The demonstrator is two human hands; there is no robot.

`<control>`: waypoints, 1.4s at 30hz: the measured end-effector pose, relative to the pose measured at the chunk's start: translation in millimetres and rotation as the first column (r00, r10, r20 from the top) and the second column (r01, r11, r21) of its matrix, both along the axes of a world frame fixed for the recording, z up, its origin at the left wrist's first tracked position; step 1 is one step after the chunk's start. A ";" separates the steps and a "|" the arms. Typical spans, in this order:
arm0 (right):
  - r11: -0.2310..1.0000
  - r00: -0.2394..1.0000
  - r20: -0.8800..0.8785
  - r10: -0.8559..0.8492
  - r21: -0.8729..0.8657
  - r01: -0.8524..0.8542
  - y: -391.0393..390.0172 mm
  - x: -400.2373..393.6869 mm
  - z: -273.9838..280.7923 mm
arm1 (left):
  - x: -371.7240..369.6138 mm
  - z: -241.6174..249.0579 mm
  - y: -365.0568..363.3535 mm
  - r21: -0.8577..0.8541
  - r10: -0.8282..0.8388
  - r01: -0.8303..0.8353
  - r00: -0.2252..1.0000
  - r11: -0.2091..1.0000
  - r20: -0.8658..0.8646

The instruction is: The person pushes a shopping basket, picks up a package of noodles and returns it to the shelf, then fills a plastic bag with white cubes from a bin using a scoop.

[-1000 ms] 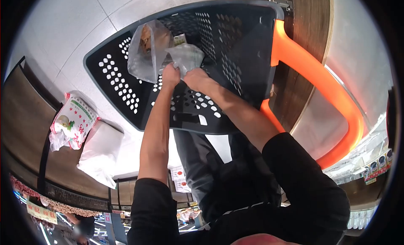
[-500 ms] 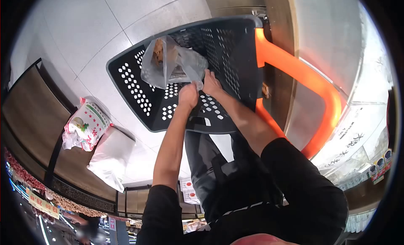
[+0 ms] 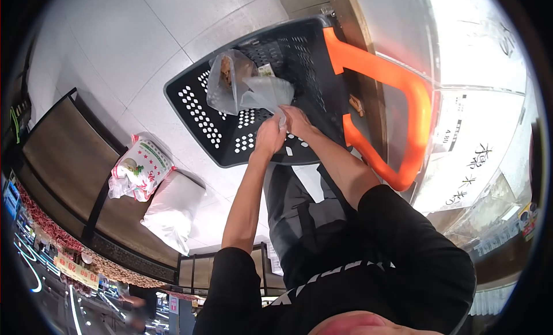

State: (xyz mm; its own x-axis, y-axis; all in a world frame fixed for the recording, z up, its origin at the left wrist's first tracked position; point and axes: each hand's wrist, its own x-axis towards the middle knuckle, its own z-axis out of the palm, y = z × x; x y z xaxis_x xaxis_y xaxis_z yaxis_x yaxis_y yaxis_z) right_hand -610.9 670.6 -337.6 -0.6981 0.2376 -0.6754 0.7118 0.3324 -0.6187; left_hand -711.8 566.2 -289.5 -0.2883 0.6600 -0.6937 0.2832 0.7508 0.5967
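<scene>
A black shopping basket [image 3: 311,64] with punched holes and an orange handle [image 3: 397,84] stands before me. Inside it lies a clear plastic bag [image 3: 268,91] holding something brown, whose kind I cannot make out. My left hand [image 3: 269,136] is closed around the gathered end of the bag, over the basket's near side. Right beside it, my right hand [image 3: 297,122] has its fingers bent in against the same gathered plastic. Its fingertips are partly hidden. A small printed label [image 3: 265,70] shows near the bag.
Two filled sacks, one printed white sack [image 3: 141,165] and one plain white sack [image 3: 174,208], rest on the floor at left, by a wooden display stand [image 3: 63,156]. A bin with a handwritten sign [image 3: 461,156] is on the right. A person [image 3: 141,303] appears at lower left.
My right hand's fingers have folded in from stretched out to against the bag's end. Both hands are closer together. The view has shifted, with a label now showing near the bag.
</scene>
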 end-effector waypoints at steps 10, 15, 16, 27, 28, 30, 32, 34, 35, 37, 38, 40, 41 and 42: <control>0.977 0.821 -0.534 -0.202 -0.048 0.209 -15.0 26.8 50.9 | -41.2 28.3 -51.3 -0.019 0.087 -0.100 0.933 0.995 -0.348; 0.993 0.925 -0.378 -0.040 -0.117 -0.005 -11.0 33.3 119.2 | -49.8 49.1 -58.1 -0.253 -0.363 0.296 0.888 0.921 -0.283; 0.995 0.910 -0.413 -0.032 -0.100 -0.010 -1.0 31.9 127.8 | -47.2 66.3 -57.8 -0.293 -0.441 0.361 0.851 0.885 -0.285; 1.000 0.912 -0.411 0.011 -0.010 -0.017 -5.5 76.5 221.7 | -12.7 230.5 -102.9 0.017 -0.109 0.121 0.940 0.992 -0.324; 1.000 0.911 -0.413 -0.007 -0.002 0.007 -3.5 72.9 239.6 | -12.3 243.9 -105.7 0.041 -0.076 0.095 0.938 0.995 -0.337; 0.979 0.867 -0.459 -0.195 -0.138 0.147 -4.7 61.7 268.5 | -16.7 265.7 -108.0 0.134 0.072 -0.036 0.958 0.990 -0.278; 0.933 0.856 -0.384 -0.345 -0.239 0.268 -10.6 54.1 300.4 | -25.3 303.9 -102.4 0.170 0.188 -0.156 0.962 0.973 -0.196; 0.932 0.856 -0.391 -0.339 -0.263 0.249 -19.9 53.1 312.2 | -34.3 325.5 -108.6 0.232 0.185 -0.138 0.963 0.963 -0.194; 0.929 0.873 -0.341 -0.348 -0.255 0.270 -24.7 53.1 323.5 | -39.0 330.1 -105.8 0.258 0.176 -0.126 0.967 0.958 -0.182; 0.934 0.886 -0.308 -0.346 -0.201 0.295 -50.4 62.7 323.1 | -40.6 344.7 -113.4 0.316 0.197 -0.146 0.971 0.937 -0.135; 0.939 0.891 -0.301 -0.341 -0.161 0.305 -54.5 64.8 323.8 | -43.0 349.8 -117.9 0.335 0.213 -0.181 0.975 0.925 -0.063; 0.922 0.858 -0.352 -0.373 -0.246 0.300 -66.7 65.6 360.6 | -48.3 361.5 -122.3 0.372 0.228 -0.244 0.970 0.896 0.086; 0.911 0.804 -0.437 -0.403 -0.274 0.308 -77.7 68.0 362.2 | -50.2 364.2 -121.1 0.410 0.202 -0.244 0.969 0.879 0.143; 0.912 0.787 -0.464 -0.407 -0.250 0.324 -84.9 65.3 376.1 | -51.6 373.5 -118.7 0.439 0.174 -0.247 0.964 0.864 0.201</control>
